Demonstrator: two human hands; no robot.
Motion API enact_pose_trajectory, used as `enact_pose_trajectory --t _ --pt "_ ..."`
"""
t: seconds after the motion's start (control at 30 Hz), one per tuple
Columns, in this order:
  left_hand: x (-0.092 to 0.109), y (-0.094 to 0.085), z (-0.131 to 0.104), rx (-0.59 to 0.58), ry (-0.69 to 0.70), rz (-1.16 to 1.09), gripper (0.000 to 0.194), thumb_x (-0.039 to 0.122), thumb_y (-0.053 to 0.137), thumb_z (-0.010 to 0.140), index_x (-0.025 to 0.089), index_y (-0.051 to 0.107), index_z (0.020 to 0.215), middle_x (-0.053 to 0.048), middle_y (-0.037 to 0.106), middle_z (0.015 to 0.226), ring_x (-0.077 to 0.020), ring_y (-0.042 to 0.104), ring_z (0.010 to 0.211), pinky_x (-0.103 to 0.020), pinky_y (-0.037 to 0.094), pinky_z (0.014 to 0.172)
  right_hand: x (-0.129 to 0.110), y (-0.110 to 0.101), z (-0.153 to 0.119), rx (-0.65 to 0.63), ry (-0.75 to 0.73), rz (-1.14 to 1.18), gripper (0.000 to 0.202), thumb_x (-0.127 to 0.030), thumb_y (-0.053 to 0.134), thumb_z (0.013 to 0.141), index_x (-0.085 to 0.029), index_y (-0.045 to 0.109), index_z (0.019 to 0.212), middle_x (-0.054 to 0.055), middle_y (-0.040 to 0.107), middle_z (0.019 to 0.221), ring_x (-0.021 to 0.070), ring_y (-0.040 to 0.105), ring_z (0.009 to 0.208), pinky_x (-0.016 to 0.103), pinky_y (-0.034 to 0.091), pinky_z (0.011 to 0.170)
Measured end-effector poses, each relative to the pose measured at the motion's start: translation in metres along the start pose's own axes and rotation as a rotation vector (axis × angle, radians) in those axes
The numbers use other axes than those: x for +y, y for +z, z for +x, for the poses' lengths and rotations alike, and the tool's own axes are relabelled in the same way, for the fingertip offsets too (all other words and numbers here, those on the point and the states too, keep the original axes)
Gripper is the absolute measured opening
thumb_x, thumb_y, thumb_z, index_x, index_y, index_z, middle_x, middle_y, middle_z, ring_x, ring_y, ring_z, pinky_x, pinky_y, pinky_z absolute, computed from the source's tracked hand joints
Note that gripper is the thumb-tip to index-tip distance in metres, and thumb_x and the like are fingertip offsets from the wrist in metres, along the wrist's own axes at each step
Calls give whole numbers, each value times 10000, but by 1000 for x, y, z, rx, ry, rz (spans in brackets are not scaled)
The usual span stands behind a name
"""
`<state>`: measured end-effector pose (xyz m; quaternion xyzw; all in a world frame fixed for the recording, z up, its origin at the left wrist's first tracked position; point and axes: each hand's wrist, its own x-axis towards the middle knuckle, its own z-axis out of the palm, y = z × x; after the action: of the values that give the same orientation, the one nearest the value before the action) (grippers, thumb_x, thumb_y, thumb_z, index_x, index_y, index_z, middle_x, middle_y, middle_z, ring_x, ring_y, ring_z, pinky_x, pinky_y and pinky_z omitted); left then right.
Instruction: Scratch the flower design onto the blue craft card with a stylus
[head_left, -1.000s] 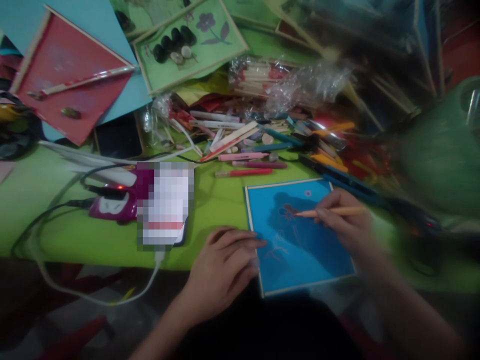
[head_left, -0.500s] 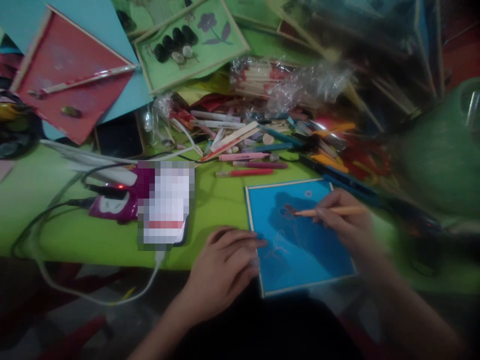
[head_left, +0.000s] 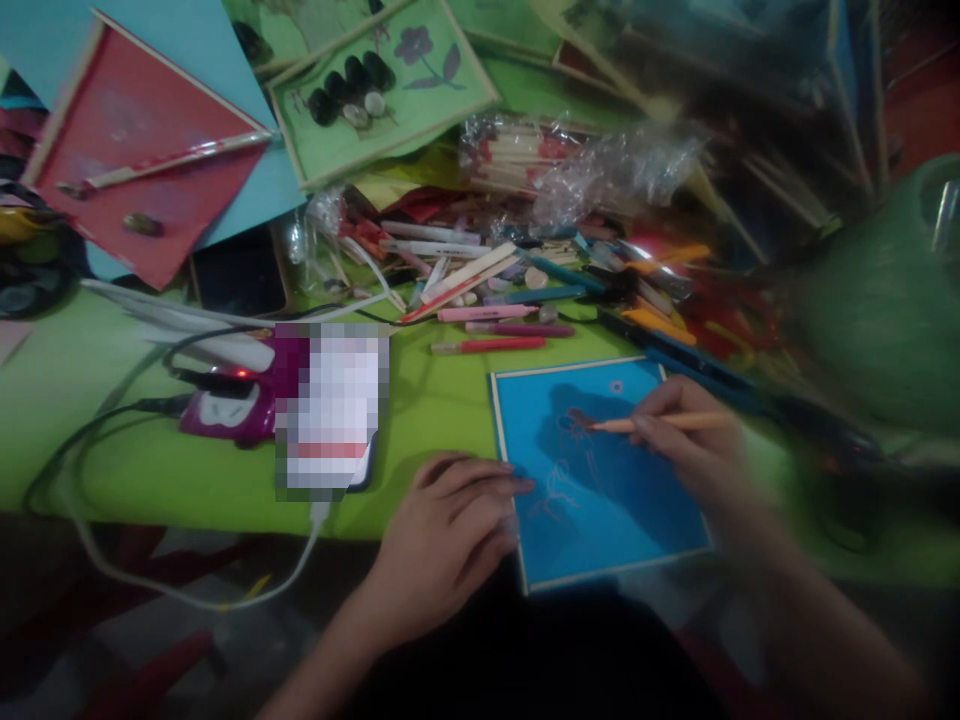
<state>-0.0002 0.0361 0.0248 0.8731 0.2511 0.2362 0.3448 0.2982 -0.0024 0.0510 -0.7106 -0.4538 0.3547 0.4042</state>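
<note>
A blue board [head_left: 630, 530] edged with thin pale wooden strips lies at the front edge of the green table, bearing faint line drawings of flowers. In my right hand [head_left: 679, 430] is an orange felt-tip pen [head_left: 701, 421], pinched between thumb and fingers. Its tip touches a small brownish flower [head_left: 577, 420] in the upper middle of the board. My left hand [head_left: 465, 510] rests at the board's left edge, fingers stretched out, with the fingertips lying over the strip.
Left of the board lie a phone [head_left: 337, 400] with a blurred screen and a purple power strip [head_left: 232, 410] with cables. Red [head_left: 495, 346], purple and pink markers lie behind the board, before a heap of pens and sticks. A green rounded object [head_left: 877, 310] stands at right.
Almost nothing differs. Both hands keep their places, and the orange felt-tip pen stays at the same brownish flower.
</note>
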Motion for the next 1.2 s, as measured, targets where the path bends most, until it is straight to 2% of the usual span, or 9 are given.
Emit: enact_pose_trajectory --t 0.2,0.4,0.53,0.67,0.77,0.9,1.03,1.2 --pt "1 0 0 3 -3 9 151 241 531 1087 250 677 1127 24 818 1259 -202 703 1202 -410 406 1038 8 -3 0 3 -18 36 143 -281 781 862 -258 680 763 -14 657 651 156 570 572 288 431 520" --pt "0 1 0 1 -2 8 139 233 538 1081 245 670 1124 34 812 1276 -193 698 1218 -388 377 1057 16 -3 7 106 -91 349 197 -364 848 841 -255 705 760 -23 635 614 129 549 515 262 386 445" --pt "0 1 0 -7 6 32 162 247 514 1097 250 655 1176 30 810 1280 -196 693 1221 -379 361 1064 15 -3 11 192 -108 464 124 -312 864 812 -263 751 814 -12 653 667 141 611 582 252 399 447" --pt "0 0 0 -8 23 43 149 250 498 1106 251 632 1172 33 807 1281 -186 686 1221 -374 358 1064 12 -5 13 244 -94 509 101 -267 856 772 -264 793 851 -1 699 771 145 677 694 251 496 546" --pt "0 -1 1 -5 35 57 137 234 505 1099 252 627 1159 41 805 1283 -177 681 1227 -370 358 1066 12 -7 13 267 -109 529 112 -299 842 782 -270 804 883 5 725 781 155 683 710 266 521 582" --pt "0 2 0 0 36 71 135 217 518 1087 248 632 1153 38 801 1299 -179 681 1235 -374 357 1077 14 -9 14 296 -136 536 112 -338 861 788 -271 797 850 1 710 785 164 692 713 282 522 574" --pt "-1 6 -3 22 21 73 126 220 516 1089 251 639 1083 37 799 1308 -191 688 1238 -395 356 1084 15 -10 15 273 -159 521 82 -315 836 810 -266 773 790 -4 665 689 164 660 681 282 507 567" --pt "0 6 -3 23 22 77 120 233 512 1096 251 631 1088 34 800 1308 -200 696 1239 -411 382 1057 9 -15 15 267 -99 541 79 -268 837 731 -252 761 743 -5 672 681 135 615 605 252 430 494"
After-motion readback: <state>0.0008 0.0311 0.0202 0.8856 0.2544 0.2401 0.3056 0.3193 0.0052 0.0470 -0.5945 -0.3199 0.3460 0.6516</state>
